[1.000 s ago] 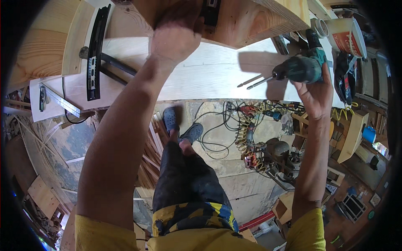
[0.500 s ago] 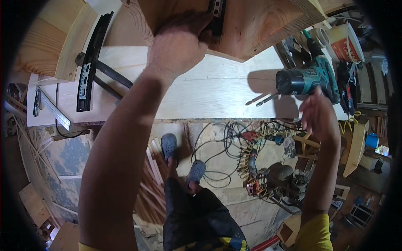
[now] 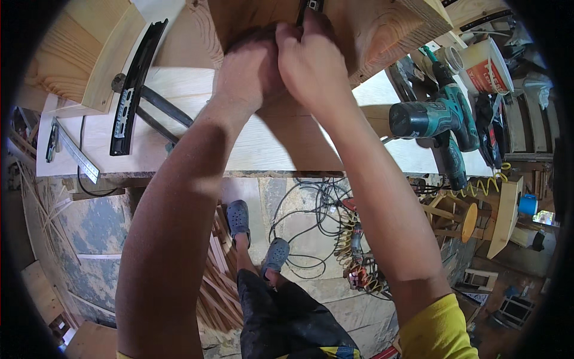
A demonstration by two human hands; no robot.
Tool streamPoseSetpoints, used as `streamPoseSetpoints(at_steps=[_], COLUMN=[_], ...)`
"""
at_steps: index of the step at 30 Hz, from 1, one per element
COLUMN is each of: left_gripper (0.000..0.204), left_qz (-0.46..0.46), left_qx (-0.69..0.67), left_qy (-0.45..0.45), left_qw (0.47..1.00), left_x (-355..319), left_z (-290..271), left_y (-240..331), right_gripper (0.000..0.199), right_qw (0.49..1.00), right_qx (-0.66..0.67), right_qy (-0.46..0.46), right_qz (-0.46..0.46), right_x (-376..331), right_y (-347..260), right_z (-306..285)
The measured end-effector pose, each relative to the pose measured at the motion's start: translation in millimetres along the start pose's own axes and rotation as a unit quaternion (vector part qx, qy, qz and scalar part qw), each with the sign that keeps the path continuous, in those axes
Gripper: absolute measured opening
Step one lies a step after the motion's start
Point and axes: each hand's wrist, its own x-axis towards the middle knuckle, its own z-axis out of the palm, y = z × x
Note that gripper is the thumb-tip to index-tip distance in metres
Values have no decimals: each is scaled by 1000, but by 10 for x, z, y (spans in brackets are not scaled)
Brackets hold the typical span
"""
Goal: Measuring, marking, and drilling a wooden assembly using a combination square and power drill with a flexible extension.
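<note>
A wooden box [image 3: 394, 36] of pale, knotty boards stands at the far middle of the workbench. A black drawer slide [image 3: 313, 6] shows on its shadowed inner side. My left hand [image 3: 248, 70] reaches into the box, its fingers curled against the slide, mostly hidden by shadow and by the other hand. Close beside it, my right hand [image 3: 317, 69] has bent fingers at the slide's near end; whatever they pinch is too small or hidden. A teal and black power drill [image 3: 418, 116] lies to the right, apart from both hands, against a second teal drill [image 3: 445, 75].
Another black drawer slide [image 3: 128, 99] leans by a second wooden box [image 3: 75, 54] at left. Near it lie a hammer [image 3: 161, 107] and a metal square [image 3: 78, 152]. A white bucket [image 3: 484, 69] stands at right. Cables [image 3: 305, 227] and wood strips [image 3: 218, 287] cover the floor below.
My right hand has left the drill and moved up and left to the box, beside my left hand. The left hand stays at the slide. The drill now rests on the bench.
</note>
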Motion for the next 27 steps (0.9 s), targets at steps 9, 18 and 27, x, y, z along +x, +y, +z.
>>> streamPoseSetpoints(at_steps=[9, 18, 27], left_gripper=[31, 27, 24], left_qz=[24, 72, 78], left_qx=[69, 53, 49], left_qy=[-8, 62, 79], left_qw=[997, 994, 993], left_x=[16, 43, -3], left_z=[55, 142, 91], left_y=[28, -71, -4], right_gripper=[40, 45, 48], right_qw=[990, 990, 990], right_qx=[4, -17, 10], right_qy=[37, 78, 82], right_qz=[137, 118, 110], right_x=[288, 246, 223], right_y=[134, 120, 152], right_z=[246, 326, 355])
